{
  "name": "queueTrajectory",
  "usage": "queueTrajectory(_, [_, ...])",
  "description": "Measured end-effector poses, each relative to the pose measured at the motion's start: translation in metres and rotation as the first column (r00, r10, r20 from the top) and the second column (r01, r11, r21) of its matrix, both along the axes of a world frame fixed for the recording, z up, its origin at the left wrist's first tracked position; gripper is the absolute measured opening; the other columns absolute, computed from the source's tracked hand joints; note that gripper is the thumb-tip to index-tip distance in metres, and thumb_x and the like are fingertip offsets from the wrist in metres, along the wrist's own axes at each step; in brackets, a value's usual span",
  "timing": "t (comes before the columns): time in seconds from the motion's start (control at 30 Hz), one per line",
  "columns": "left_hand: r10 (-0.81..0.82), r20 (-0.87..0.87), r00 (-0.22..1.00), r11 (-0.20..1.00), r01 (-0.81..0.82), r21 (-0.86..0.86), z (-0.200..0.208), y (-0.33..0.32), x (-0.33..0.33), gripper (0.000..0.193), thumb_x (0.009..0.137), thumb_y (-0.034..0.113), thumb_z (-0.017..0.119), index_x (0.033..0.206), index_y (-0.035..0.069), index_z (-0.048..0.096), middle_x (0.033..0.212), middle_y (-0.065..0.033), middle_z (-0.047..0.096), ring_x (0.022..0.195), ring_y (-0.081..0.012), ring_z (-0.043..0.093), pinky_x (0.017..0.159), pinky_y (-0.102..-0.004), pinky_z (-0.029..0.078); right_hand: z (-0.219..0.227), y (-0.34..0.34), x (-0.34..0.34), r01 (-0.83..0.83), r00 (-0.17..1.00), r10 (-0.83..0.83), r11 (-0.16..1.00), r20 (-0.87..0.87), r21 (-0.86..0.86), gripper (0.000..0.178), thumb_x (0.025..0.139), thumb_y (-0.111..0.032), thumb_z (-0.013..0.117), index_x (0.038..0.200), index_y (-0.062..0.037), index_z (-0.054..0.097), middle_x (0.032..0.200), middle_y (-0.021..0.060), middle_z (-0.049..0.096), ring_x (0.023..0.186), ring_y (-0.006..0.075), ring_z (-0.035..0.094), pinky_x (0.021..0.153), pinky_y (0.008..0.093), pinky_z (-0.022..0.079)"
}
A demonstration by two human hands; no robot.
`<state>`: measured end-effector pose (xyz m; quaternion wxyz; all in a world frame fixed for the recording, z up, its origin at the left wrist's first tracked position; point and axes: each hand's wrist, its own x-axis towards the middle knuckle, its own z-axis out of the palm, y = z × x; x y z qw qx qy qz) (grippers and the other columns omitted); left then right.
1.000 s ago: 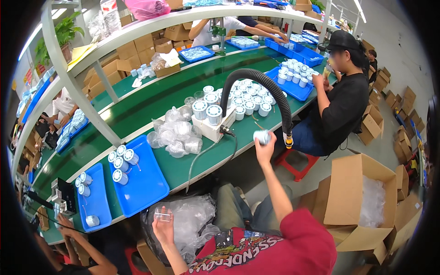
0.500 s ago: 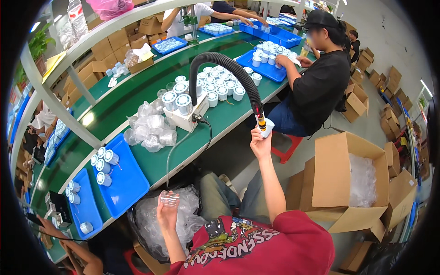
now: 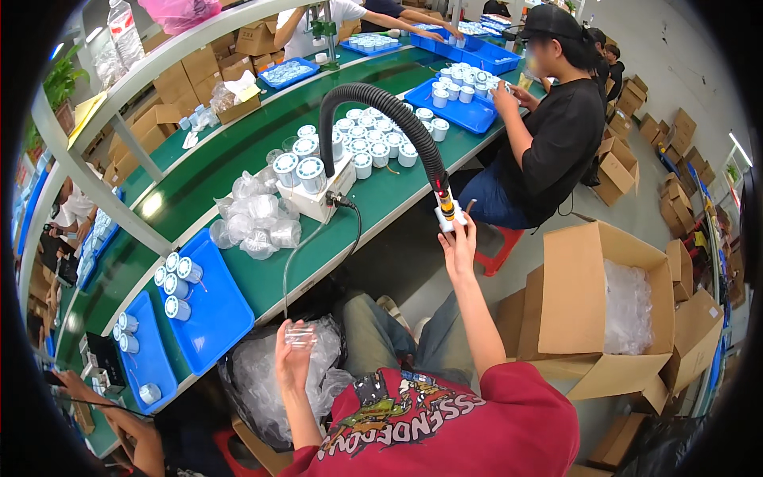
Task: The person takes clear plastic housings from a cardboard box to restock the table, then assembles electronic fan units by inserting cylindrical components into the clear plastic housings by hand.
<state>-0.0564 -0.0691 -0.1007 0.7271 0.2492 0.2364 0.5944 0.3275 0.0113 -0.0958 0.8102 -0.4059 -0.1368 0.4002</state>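
My left hand [image 3: 292, 367] is closed around a clear plastic cup [image 3: 300, 337], held low above the bagged plastic. Out in front, my right hand [image 3: 458, 248] grips a small white plastic part [image 3: 450, 217] from below, its fingertips at the part's edge. Directly over that part is the yellow-and-black nozzle [image 3: 444, 199] of a bent black corrugated hose [image 3: 395, 97], with a small red light showing. Whether nozzle and part touch, I cannot tell. The hose rises from a white box [image 3: 322, 199] on the green bench.
White-and-blue capped cups [image 3: 362, 161] crowd the bench beside clear plastic cups [image 3: 258, 219]. Blue trays [image 3: 208, 322] holding a few cups lie to the left. A black bag of clear plastic [image 3: 262, 381] sits by my legs. An open carton [image 3: 568, 294] stands right; a co-worker [image 3: 548, 135] sits ahead.
The white part in my right hand has turned and shifted slightly left, and my fingers are more spread around it. My left hand still holds the cup. The co-worker's hands have risen.
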Motion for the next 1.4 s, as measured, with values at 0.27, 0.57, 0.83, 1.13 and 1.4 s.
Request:
queueTrajectory(0.27, [-0.142, 0.001, 0.990, 0.969, 0.139, 0.203, 0.050, 0.047, 0.066, 0.059, 0.074, 0.017, 0.063, 0.126, 0.002, 0.038, 0.122, -0.0157, 0.046, 0.119, -0.0327, 0.044, 0.099, -0.0459, 0.037, 0.068, -0.072, -0.085, -0.518, 0.367, 0.589, 0.772, 0.720, -0.367, 0.047, 0.075, -0.010, 0.066, 0.119, -0.0072, 0.052, 0.101, 0.0046, 0.054, 0.081, 0.0130, 0.056, 0.060, 0.0235, 0.049])
queueTrajectory(0.57, [-0.017, -0.578, 0.816, 0.770, 0.380, 0.513, 0.092, 0.040, 0.067, 0.059, 0.069, 0.005, 0.065, 0.124, 0.004, 0.045, 0.130, -0.0121, 0.043, 0.120, -0.0217, 0.042, 0.100, -0.0351, 0.034, 0.107, -0.081, -0.100, -0.516, 0.281, 0.444, 0.817, 0.850, -0.256, 0.045, 0.071, -0.008, 0.067, 0.114, -0.0041, 0.055, 0.095, 0.0059, 0.053, 0.081, 0.0136, 0.057, 0.062, 0.0237, 0.050])
queueTrajectory(0.83, [0.167, -0.554, 0.816, 0.891, 0.116, 0.439, 0.102, 0.026, 0.073, 0.056, 0.072, -0.003, 0.064, 0.125, 0.003, 0.047, 0.131, -0.0099, 0.042, 0.109, -0.0175, 0.049, 0.080, -0.0279, 0.047, 0.100, -0.087, -0.105, -0.633, 0.435, 0.481, 0.765, 0.761, -0.122, 0.057, 0.072, -0.004, 0.069, 0.125, -0.0029, 0.046, 0.116, 0.0084, 0.051, 0.103, 0.0198, 0.056, 0.084, 0.0308, 0.049])
queueTrajectory(1.13, [0.104, -0.643, 0.759, 0.864, 0.252, 0.436, 0.088, 0.042, 0.061, 0.061, 0.068, 0.006, 0.073, 0.123, 0.002, 0.050, 0.126, -0.0093, 0.049, 0.106, -0.0150, 0.049, 0.082, -0.0266, 0.041, 0.112, -0.090, -0.106, -0.604, 0.330, 0.462, 0.774, 0.823, -0.192, 0.067, 0.071, -0.002, 0.070, 0.130, -0.0005, 0.040, 0.123, 0.0123, 0.047, 0.110, 0.0210, 0.052, 0.093, 0.0334, 0.044])
queueTrajectory(1.4, [0.268, -0.659, 0.703, 0.801, 0.218, 0.558, 0.094, 0.046, 0.061, 0.060, 0.067, 0.008, 0.074, 0.123, 0.004, 0.051, 0.124, -0.0103, 0.050, 0.113, -0.0195, 0.048, 0.085, -0.0292, 0.042, 0.111, -0.083, -0.110, -0.655, 0.286, 0.440, 0.738, 0.851, -0.162, 0.064, 0.071, 0.001, 0.070, 0.128, -0.0001, 0.042, 0.126, 0.0118, 0.045, 0.114, 0.0216, 0.050, 0.094, 0.0340, 0.043])
